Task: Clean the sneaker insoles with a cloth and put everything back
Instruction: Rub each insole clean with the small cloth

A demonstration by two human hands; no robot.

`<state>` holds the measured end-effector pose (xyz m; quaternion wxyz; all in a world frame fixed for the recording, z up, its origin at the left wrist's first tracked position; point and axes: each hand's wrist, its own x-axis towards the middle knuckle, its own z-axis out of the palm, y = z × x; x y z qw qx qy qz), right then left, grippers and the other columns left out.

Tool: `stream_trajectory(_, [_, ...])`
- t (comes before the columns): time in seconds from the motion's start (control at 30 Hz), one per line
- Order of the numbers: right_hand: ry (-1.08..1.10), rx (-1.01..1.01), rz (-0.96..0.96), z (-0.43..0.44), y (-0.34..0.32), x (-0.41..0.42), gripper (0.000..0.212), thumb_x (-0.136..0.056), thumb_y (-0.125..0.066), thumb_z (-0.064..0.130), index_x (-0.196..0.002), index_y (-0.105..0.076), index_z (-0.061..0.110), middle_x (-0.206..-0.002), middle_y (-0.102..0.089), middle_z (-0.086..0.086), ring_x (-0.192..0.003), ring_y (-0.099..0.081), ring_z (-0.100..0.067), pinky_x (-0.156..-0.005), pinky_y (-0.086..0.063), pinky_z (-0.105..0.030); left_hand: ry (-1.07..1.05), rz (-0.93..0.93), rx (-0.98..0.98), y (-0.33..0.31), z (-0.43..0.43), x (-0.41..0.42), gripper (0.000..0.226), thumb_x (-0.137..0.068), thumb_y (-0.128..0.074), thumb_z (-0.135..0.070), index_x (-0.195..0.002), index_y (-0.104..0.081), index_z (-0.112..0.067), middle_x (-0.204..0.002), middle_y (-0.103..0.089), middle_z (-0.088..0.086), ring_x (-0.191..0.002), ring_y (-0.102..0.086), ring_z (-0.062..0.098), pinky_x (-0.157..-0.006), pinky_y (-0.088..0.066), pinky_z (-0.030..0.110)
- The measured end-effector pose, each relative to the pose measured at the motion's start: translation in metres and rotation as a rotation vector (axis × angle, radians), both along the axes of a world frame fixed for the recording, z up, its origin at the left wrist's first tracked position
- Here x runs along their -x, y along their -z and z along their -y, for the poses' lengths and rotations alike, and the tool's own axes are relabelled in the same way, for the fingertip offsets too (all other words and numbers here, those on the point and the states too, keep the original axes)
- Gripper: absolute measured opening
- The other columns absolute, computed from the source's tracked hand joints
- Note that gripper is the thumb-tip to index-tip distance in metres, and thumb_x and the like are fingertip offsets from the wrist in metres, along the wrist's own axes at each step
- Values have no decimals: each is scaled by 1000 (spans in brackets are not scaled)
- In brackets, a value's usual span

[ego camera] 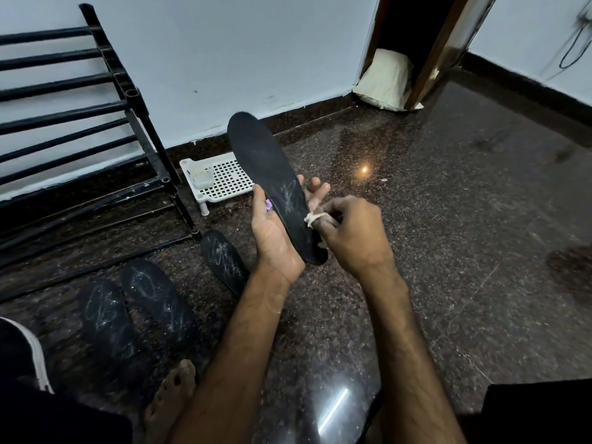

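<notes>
Head view: the left hand (275,233) grasps an insole (267,171) around its lower half, thumb along the near edge and fingertips showing past the far edge. The insole stands tilted, its toe end pointing up and away from the hand, with pale scribbled marks on its face just above the palm. A small purple thing (269,205) shows beside the left thumb; what it is cannot be told.

The right hand (352,235), just right of the left, has its fingers curled, pinching a small pale cloth (315,217) that touches the insole's right edge near the heel.

Below and left of the left wrist a second insole (224,259) lies on the dark floor (448,251), partly hidden by the forearm. Farther left lie a third insole (160,304) and a fourth insole (105,317) side by side, all marked with pale scribbles.

Beyond the left hand a white tray (229,181) stands by the wall, behind the held insole, with a black rack (96,123) to its left. A bare foot (173,395) rests below the left forearm.
</notes>
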<state>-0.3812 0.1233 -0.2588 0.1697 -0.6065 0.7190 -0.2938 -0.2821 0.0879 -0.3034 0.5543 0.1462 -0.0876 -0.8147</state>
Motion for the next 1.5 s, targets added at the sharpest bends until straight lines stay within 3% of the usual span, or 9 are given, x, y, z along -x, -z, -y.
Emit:
stream_trajectory(0.1, [-134,-78,87,-13,-6,-6,5,-81,-75,18,-85,-77,20,-83,-72,6,-73,-66,-4,-74,-56,-23,-60,46,-20,0,-1,5,84,-98,-30,-65,-146,-38,3,-107,-66,18,-114,-65,31,-93,-56,44])
stream_trajectory(0.3, [14,31,12,5,1,-6,5,-84,-71,15,-86,-75,16,-88,-67,-1,-79,-65,-19,-80,-56,-40,-16,-12,-8,6,1,2,82,-98,-28,-66,-147,-36,-1,-127,-58,19,-132,-50,33,-114,-37,47])
stream_trajectory(0.43, [-135,-10,57,-9,-3,-11,7,-80,-73,15,-86,-77,19,-87,-69,4,-78,-64,-10,-78,-52,-24,-65,53,-20,6,3,5,82,-99,-25,-64,-146,-39,2,-132,-60,21,-130,-53,35,-112,-38,47])
stream_trajectory(0.57, [-19,59,-7,5,-2,-13,11,-82,-69,15,-90,-76,17,-92,-68,-2,-86,-64,-19,-85,-52,-36,-32,16,-14,6,2,5,82,-99,-23,-65,-147,-37,0,-141,-53,22,-134,-50,34,-115,-34,48])
stream_trajectory(0.73, [-173,-108,81,-14,-10,-6,5,-80,-76,16,-84,-77,20,-79,-72,6,-72,-66,-5,-71,-53,-18,-59,52,4,8,4,1,79,-100,-20,-64,-148,-35,-2,-141,-54,21,-135,-48,33,-112,-36,48])
stream_trajectory(0.93, [-35,72,47,0,-2,-8,8,-81,-73,12,-84,-76,19,-86,-69,2,-78,-65,-12,-79,-55,-29,-54,-9,7,6,4,-2,74,-100,-22,-62,-139,-46,-5,-145,-51,20,-137,-46,34,-117,-29,51])
stream_trajectory(1.03, [-106,-20,115,-13,-2,-5,9,-81,-74,11,-83,-76,19,-85,-71,4,-72,-65,-4,-67,-53,-15,-62,-2,19,9,8,-6,71,-100,-21,-62,-131,-53,-7,-145,-51,19,-136,-47,33,-119,-25,53])
stream_trajectory(1.17, [-195,78,152,-7,-12,-21,11,-81,-73,12,-88,-78,18,-88,-72,6,-80,-65,-5,-77,-52,-17,-11,3,27,6,1,5,83,-99,-23,-64,-147,-36,2,-145,-51,19,-136,-48,32,-120,-26,48])
stream_trajectory(1.5, [-226,76,165,-10,-9,-18,12,-80,-74,10,-88,-78,18,-87,-71,7,-78,-64,-2,-76,-50,-12,-35,50,15,2,0,3,79,-100,-23,-62,-142,-43,2,-141,-55,19,-135,-49,31,-118,-30,47])
